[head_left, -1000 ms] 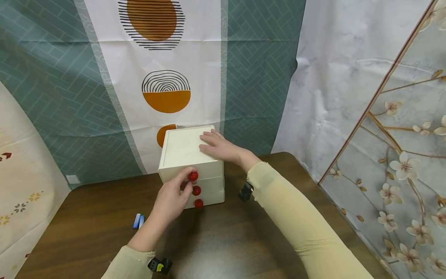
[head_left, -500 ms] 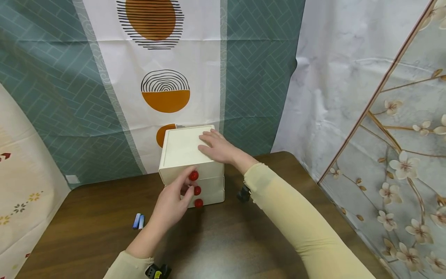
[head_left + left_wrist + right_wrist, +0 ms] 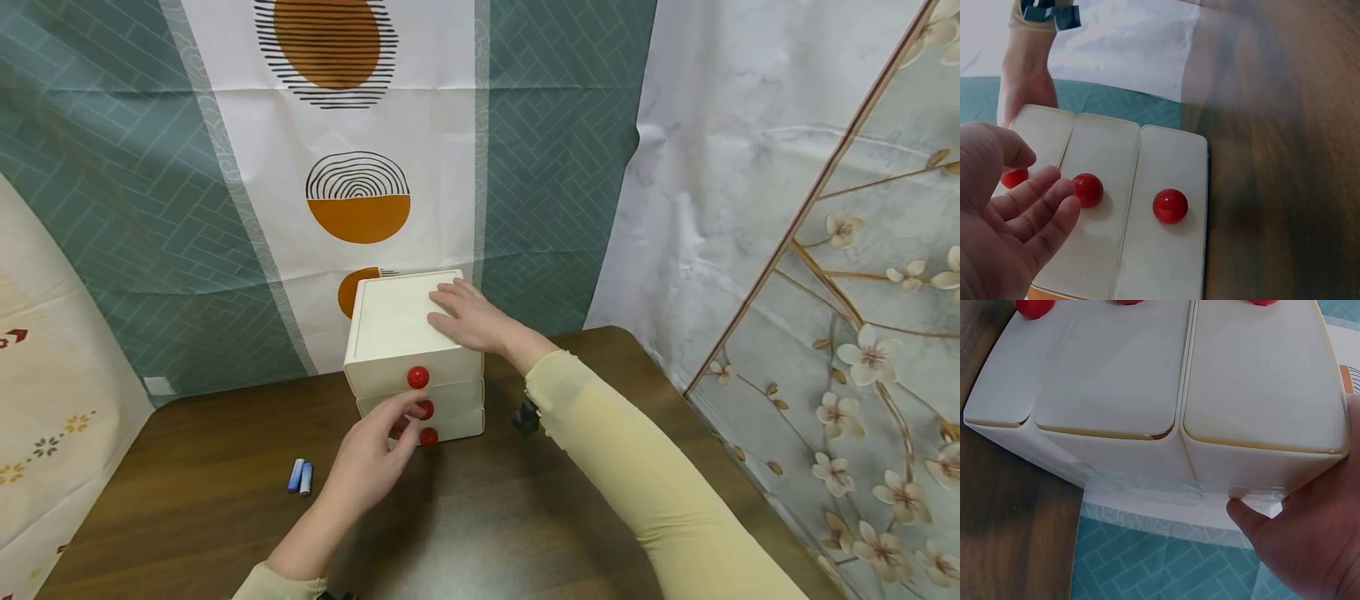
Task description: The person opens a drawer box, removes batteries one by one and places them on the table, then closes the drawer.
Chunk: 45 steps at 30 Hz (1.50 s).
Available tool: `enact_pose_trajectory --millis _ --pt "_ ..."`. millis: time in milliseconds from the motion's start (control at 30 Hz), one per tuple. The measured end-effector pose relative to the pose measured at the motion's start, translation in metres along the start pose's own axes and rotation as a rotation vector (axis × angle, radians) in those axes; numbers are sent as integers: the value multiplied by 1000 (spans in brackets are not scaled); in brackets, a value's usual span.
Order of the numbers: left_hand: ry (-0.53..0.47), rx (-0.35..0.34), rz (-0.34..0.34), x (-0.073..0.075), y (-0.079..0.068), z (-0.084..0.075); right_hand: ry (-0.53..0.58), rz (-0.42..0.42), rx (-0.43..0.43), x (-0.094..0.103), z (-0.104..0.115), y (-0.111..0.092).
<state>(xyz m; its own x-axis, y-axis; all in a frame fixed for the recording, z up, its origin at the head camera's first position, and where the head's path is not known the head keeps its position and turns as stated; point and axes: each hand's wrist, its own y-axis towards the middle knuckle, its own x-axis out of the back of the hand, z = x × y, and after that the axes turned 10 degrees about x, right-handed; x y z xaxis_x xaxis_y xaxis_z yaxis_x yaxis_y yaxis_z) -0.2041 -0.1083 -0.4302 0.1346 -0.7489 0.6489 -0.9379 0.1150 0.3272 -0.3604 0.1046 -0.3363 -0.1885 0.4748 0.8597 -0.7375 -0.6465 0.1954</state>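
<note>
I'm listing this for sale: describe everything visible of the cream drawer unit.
The cream drawer unit has three stacked drawers, each with a round red knob; it looks smooth, perhaps plastic. It stands upright on the table, drawers seemingly shut. The right hand rests on top; the left hand is by the middle knob, contact unclear.

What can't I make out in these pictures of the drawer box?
Drawer contents: hidden behind the drawer fronts, every view.
Top red knob: partly covered by the left hand, left wrist view.
Middle red knob: mostly cut off by the top edge, right wrist view.
Lettering on the blue cylinders: too small, head view.
</note>
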Motion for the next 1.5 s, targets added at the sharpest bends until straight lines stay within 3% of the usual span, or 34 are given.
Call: enact_pose_trajectory --millis 300,733,1067,1500 --pt "-43 59 34 -4 -3 4 5 -5 3 0 -1 0" --pt "-68 215 49 -11 -3 10 2 -8 3 0 0 -1" --pt "-47 227 51 -21 2 16 -9 -10 9 -1 0 0" --pt "-103 255 67 -25 7 19 7 -19 15 -1 -3 0"
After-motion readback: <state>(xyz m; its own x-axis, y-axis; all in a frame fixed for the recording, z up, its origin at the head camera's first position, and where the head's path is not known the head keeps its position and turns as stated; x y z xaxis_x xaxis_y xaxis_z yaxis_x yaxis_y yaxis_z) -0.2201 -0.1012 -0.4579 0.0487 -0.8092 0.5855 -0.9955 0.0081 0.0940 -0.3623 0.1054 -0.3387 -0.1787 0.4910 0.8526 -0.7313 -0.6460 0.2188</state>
